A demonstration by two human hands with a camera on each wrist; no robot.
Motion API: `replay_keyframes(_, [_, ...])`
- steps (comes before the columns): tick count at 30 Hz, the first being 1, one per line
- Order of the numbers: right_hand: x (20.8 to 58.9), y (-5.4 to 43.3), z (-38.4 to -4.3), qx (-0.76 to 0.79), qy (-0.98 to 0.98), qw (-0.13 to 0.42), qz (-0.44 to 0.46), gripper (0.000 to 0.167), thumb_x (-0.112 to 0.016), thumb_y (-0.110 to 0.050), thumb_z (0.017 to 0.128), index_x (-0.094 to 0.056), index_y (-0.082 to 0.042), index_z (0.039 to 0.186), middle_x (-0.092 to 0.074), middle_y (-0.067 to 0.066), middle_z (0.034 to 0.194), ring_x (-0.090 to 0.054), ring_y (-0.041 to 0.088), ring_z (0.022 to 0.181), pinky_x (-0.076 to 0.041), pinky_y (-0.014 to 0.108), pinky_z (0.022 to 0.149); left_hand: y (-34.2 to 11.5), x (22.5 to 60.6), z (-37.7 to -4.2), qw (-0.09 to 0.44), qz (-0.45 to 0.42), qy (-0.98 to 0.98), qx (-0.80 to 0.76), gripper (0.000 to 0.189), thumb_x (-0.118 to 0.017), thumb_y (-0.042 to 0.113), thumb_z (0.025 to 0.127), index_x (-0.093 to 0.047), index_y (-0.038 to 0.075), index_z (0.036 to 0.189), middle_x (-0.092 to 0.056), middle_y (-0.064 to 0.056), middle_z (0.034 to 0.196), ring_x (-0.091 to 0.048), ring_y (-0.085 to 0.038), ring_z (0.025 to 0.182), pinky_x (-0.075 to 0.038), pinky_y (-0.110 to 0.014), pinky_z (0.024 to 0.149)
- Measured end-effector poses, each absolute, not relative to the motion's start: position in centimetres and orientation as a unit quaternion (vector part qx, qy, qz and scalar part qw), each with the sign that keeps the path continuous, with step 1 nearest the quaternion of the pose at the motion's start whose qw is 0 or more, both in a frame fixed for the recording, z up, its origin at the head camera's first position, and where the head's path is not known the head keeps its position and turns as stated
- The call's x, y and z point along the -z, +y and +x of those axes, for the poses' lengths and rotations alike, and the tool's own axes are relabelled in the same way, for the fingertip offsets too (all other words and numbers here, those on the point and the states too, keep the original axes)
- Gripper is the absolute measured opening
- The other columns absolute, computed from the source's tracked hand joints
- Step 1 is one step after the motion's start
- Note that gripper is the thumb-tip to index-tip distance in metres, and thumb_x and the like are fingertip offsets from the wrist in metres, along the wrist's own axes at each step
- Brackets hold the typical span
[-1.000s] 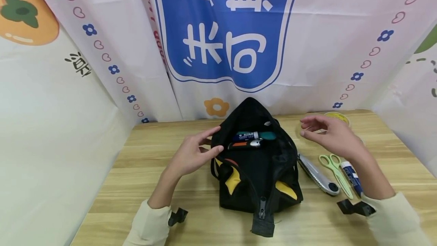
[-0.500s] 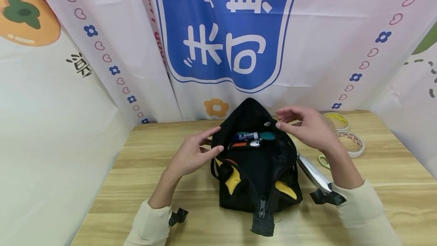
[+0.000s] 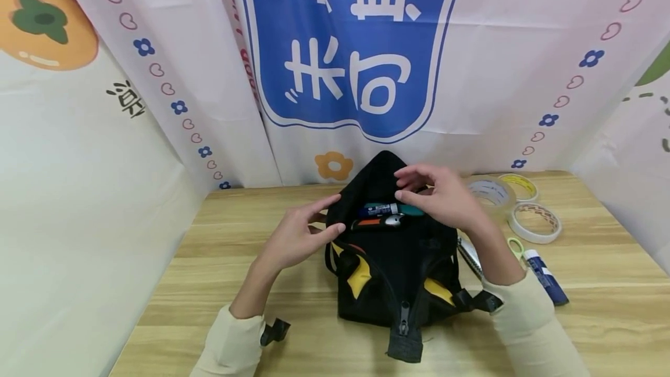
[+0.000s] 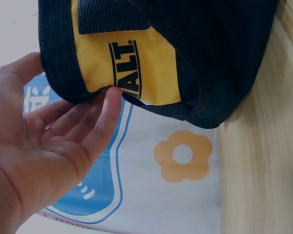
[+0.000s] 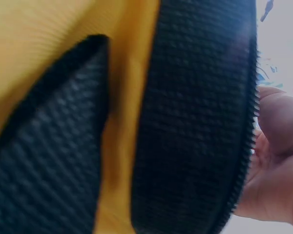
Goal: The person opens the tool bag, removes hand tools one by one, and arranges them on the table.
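Your left hand pinches the left rim of the black bag on the table. Your right hand, thumb and fingers parted, is above the opening's right side. Inside, a blue tube lies just beyond an orange-and-black tool.

The black bag with yellow patches rests unzipped on the tabletop, its wide mouth being open toward above.

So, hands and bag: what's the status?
Left hand holds black bag by its edge; right hand over opening. Blue tube inside. Right hand partly hiding opening.
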State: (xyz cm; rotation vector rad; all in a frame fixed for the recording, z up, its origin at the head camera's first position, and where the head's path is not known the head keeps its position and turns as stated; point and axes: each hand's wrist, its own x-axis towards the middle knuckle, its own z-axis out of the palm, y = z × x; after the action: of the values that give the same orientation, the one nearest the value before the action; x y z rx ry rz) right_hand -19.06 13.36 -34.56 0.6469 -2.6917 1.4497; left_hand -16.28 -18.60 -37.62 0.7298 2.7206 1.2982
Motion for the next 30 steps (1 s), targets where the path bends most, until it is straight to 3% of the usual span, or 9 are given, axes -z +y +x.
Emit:
replay_keyframes(8, [34.7,12.2,-20.1,-0.410,-0.879,-0.021,0.244,0.041,-0.076,-0.019,0.100,-0.068,-0.005,0.138,-0.075,0.014,0.126,-0.073,0.028,0.112,-0.062,0.049,0.099,-18.4,37.8,-16.3,0.022,0.240,0.870,-0.431,0.059,-0.074,0.028,0.103,-0.056,0.014,0.157,-0.055,-0.013,0.161,-0.075,-0.034,0.120,-0.067,-0.036,0.091])
replay_keyframes(16, [34.6,10.6,-21.6,-0.325,-0.902,-0.075,0.275,0.047,-0.076,-0.018,0.099,-0.064,-0.002,0.141,-0.073,0.016,0.132,-0.071,0.033,0.122,-0.061,0.050,0.104,-18.6,37.6,-16.2,0.022,0.237,0.870,-0.431,0.059,-0.074,0.028,0.103,-0.056,0.015,0.158,-0.056,-0.013,0.160,-0.075,-0.033,0.120,-0.067,-0.035,0.090])
replay_keyframes(30, [36.2,8.8,-24.1,-0.241,-0.921,-0.119,0.283,0.055,-0.076,-0.027,0.098,-0.062,-0.003,0.146,-0.070,0.016,0.138,-0.067,0.033,0.130,-0.053,0.053,0.113,-18.9,37.6,-16.2,0.025,0.239,0.870,-0.430,0.060,-0.074,0.029,0.103,-0.055,0.015,0.158,-0.056,-0.011,0.161,-0.075,-0.032,0.120,-0.067,-0.033,0.090])
